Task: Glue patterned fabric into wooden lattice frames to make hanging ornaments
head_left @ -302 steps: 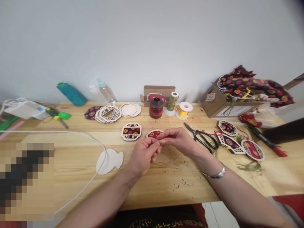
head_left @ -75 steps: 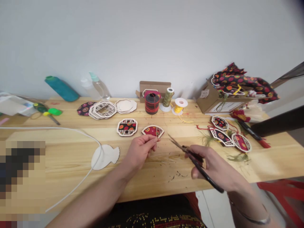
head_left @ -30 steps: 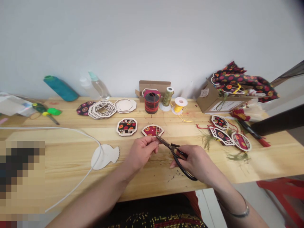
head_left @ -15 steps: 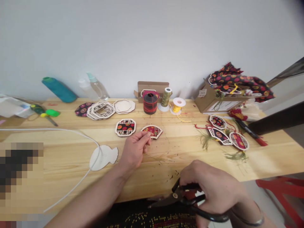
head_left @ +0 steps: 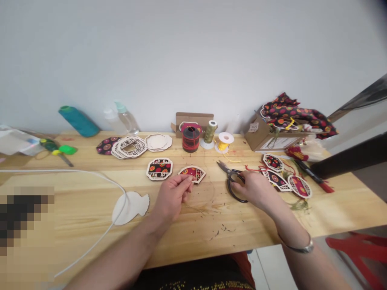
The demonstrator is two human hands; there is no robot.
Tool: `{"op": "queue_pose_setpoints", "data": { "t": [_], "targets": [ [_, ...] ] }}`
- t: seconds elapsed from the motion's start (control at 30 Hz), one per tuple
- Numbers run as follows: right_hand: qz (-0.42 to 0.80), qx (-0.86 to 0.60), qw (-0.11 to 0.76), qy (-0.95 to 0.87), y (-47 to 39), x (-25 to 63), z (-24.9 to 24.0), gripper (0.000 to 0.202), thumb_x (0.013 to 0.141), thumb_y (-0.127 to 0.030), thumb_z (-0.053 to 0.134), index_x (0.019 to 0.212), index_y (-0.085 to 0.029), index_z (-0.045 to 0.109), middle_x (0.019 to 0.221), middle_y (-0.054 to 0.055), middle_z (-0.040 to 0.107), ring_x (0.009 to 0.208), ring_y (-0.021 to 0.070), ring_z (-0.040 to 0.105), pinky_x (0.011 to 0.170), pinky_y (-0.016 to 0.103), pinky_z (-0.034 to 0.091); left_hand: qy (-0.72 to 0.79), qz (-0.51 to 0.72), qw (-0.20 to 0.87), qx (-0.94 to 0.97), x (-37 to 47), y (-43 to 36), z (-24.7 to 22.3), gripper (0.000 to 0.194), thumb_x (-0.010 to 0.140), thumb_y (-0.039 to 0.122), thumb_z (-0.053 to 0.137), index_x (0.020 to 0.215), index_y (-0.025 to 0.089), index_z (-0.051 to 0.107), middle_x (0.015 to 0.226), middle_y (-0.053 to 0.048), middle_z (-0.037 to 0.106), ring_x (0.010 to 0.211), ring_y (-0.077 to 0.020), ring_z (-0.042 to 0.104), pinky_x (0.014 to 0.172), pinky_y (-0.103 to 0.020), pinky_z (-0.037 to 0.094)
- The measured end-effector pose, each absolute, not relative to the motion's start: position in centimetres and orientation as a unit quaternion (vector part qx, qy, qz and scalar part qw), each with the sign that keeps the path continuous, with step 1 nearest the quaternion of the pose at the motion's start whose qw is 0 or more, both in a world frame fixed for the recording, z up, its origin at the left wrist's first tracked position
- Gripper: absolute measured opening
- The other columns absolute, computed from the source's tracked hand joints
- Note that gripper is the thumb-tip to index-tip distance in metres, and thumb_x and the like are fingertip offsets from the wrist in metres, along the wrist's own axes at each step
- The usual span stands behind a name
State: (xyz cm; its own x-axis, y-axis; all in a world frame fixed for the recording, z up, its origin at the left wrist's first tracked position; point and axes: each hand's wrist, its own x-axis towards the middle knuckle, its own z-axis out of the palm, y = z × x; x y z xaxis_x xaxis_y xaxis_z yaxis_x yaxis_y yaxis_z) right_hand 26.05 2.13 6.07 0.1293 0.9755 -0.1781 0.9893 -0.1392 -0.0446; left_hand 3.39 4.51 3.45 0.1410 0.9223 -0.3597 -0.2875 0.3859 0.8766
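Note:
My left hand [head_left: 175, 196] is closed in a pinch at the near edge of a fan-shaped wooden piece [head_left: 198, 173] with red patterned fabric; a thin thread seems to trail from the fingertips. Black-handled scissors [head_left: 232, 173] lie on the wood at the right centre, blades pointing up and left. Around their handle my right hand [head_left: 256, 189] is closed. Left of the fan piece is an octagonal framed piece [head_left: 159, 168]. Dark snippets are scattered on the table [head_left: 193, 237] between my forearms.
Spools of red-black cord [head_left: 190, 139], green thread [head_left: 211, 133] and yellow cord [head_left: 224, 141] stand at the back. Finished ornaments [head_left: 273, 177] and a cardboard box [head_left: 272, 137] with fabric are at right. A white cable [head_left: 121, 209] crosses a white cutout at left.
My right hand has moved the scissors up and away from the table's front edge onto the tabletop beside the ornaments. My left hand keeps its pinch. The view has shifted slightly.

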Motion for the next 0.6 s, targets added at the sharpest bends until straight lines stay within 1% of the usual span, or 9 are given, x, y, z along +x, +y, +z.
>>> {"op": "queue_pose_setpoints", "data": {
  "t": [0.1,0.17,0.23,0.3,0.33,0.4,0.47,0.6],
  "targets": [
    [-0.068,0.745,0.06,0.66,2.8,26.0,6.8,0.03,0.085,-0.036,0.051,0.078,-0.012,0.067,0.081,0.017,0.071,0.075,0.0269,0.067,0.062,0.032,0.042,0.482,0.441,0.679,0.335,3.3,4.4,3.4,0.033,0.056,0.039,0.079,0.07,0.012,0.065,0.051,0.004,0.053,0.042,-0.0035,0.037,0.038,-0.015,0.023],
    [-0.038,0.739,0.029,0.672,4.0,26.2,7.6,0.029,0.088,-0.031,0.047,0.086,-0.011,0.069,0.087,0.017,0.071,0.079,0.0273,0.067,0.067,0.033,0.044,0.48,0.438,0.679,0.342,3.3,4.4,3.4,0.034,0.057,0.041,0.079,0.069,0.012,0.065,0.052,0.004,0.053,0.042,-0.0032,0.035,0.038,-0.015,0.022],
    [0.003,0.719,-0.041,0.694,5.9,26.7,8.4,0.029,0.089,-0.025,0.046,0.106,-0.011,0.066,0.101,0.017,0.07,0.091,0.0276,0.065,0.077,0.034,0.046,0.477,0.436,0.68,0.346,3.3,4.4,3.4,0.034,0.058,0.042,0.078,0.069,0.013,0.065,0.052,0.004,0.053,0.041,-0.0026,0.033,0.038,-0.015,0.022],
    [0.035,0.671,-0.099,0.734,8.3,27.1,8.8,0.039,0.089,-0.023,0.049,0.126,-0.012,0.056,0.124,0.017,0.061,0.111,0.0283,0.057,0.091,0.036,0.042,0.477,0.435,0.68,0.348,3.3,4.4,3.4,0.034,0.058,0.043,0.078,0.068,0.013,0.064,0.051,0.005,0.052,0.041,-0.0026,0.032,0.038,-0.016,0.021],
    [0.044,0.655,-0.108,0.747,9.6,27.3,8.8,0.045,0.088,-0.022,0.051,0.132,-0.013,0.051,0.132,0.018,0.055,0.118,0.0296,0.052,0.096,0.038,0.039,0.477,0.435,0.679,0.349,3.3,4.5,3.3,0.034,0.058,0.043,0.078,0.066,0.013,0.064,0.051,0.005,0.051,0.04,-0.0026,0.032,0.038,-0.016,0.021],
    [0.03,0.638,-0.082,0.765,11.8,27.4,8.5,0.054,0.088,-0.02,0.051,0.14,-0.013,0.042,0.139,0.02,0.048,0.126,0.0308,0.045,0.1,0.041,0.035,0.477,0.433,0.677,0.355,3.2,4.5,3.2,0.034,0.059,0.043,0.077,0.065,0.013,0.063,0.051,0.005,0.051,0.04,-0.0026,0.032,0.038,-0.016,0.022],
    [0.012,0.625,-0.05,0.779,13.4,27.4,7.9,0.053,0.089,-0.018,0.047,0.142,-0.015,0.041,0.139,0.019,0.047,0.125,0.0291,0.046,0.1,0.039,0.034,0.477,0.433,0.677,0.356,3.2,4.6,3.2,0.034,0.059,0.043,0.077,0.066,0.013,0.064,0.051,0.004,0.051,0.041,-0.0029,0.033,0.038,-0.016,0.022],
    [0.008,0.628,-0.037,0.777,14.6,27.8,7.2,0.045,0.089,-0.016,0.045,0.133,-0.017,0.052,0.128,0.017,0.055,0.11,0.0257,0.053,0.096,0.034,0.036,0.478,0.432,0.682,0.347,3.2,4.5,3.3,0.036,0.056,0.044,0.079,0.068,0.013,0.064,0.052,0.004,0.052,0.042,-0.0035,0.035,0.038,-0.015,0.022]
  ]
}}
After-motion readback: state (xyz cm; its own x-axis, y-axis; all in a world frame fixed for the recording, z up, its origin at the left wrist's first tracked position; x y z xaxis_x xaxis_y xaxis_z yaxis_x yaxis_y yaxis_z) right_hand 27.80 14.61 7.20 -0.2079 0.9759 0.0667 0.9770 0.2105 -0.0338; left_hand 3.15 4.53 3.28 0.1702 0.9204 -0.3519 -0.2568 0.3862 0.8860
